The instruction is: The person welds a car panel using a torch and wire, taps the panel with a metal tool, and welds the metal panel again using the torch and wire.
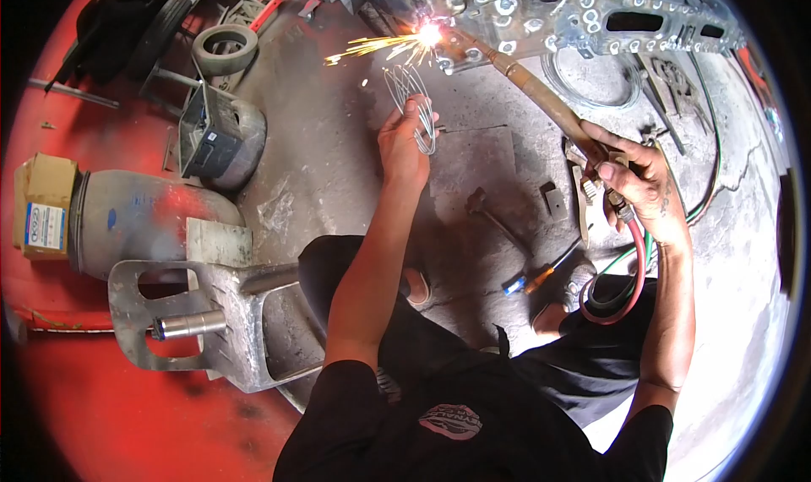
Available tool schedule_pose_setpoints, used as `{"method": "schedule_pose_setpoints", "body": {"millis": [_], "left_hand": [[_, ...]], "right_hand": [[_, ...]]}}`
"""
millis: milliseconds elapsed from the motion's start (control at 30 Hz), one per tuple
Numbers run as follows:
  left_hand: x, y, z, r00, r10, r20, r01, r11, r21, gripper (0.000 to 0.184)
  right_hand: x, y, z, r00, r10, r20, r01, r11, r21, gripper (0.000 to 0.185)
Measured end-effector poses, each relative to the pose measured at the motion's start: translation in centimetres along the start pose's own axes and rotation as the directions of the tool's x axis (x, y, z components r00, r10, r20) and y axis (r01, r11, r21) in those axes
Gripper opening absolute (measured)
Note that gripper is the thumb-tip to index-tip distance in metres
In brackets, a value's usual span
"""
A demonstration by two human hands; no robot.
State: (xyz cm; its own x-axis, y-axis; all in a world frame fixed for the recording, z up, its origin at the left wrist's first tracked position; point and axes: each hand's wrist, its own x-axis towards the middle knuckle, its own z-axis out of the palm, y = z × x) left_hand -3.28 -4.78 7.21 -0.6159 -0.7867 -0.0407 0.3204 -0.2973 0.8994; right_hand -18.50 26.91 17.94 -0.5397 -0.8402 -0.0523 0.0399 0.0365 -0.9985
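Observation:
My right hand [640, 185] is wrapped round the valve end of a gas welding torch [541, 92], from which a red hose [638, 266] and a green hose run down. The torch's long brownish tube points up and left. At its tip a bright glow [429, 34] throws yellow sparks leftward, against the lower edge of a grey metal car panel [583, 21] dotted with many round weld marks. A loose coil of thin wire [409, 85] is gripped in my left hand [402, 148], just below the sparks. The glare hides the wire's far end.
On the floor lie a hammer [498, 218], a screwdriver [539, 279] and a ring of wire [591, 93]. To the left are a dented metal drum [139, 216], a cardboard box [51, 199], a metal frame [241, 330], a dark bin [209, 148] and a tyre [225, 49].

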Motion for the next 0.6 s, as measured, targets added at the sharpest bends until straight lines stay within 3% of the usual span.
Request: {"method": "schedule_pose_setpoints", "body": {"millis": [600], "left_hand": [[0.26,-0.31,-0.04,1.000,0.006,-0.003,-0.006,1.000,-0.006,0.024]], "right_hand": [[-0.04,-0.04,0.06,1.000,0.007,-0.003,-0.007,1.000,0.008,0.053]]}}
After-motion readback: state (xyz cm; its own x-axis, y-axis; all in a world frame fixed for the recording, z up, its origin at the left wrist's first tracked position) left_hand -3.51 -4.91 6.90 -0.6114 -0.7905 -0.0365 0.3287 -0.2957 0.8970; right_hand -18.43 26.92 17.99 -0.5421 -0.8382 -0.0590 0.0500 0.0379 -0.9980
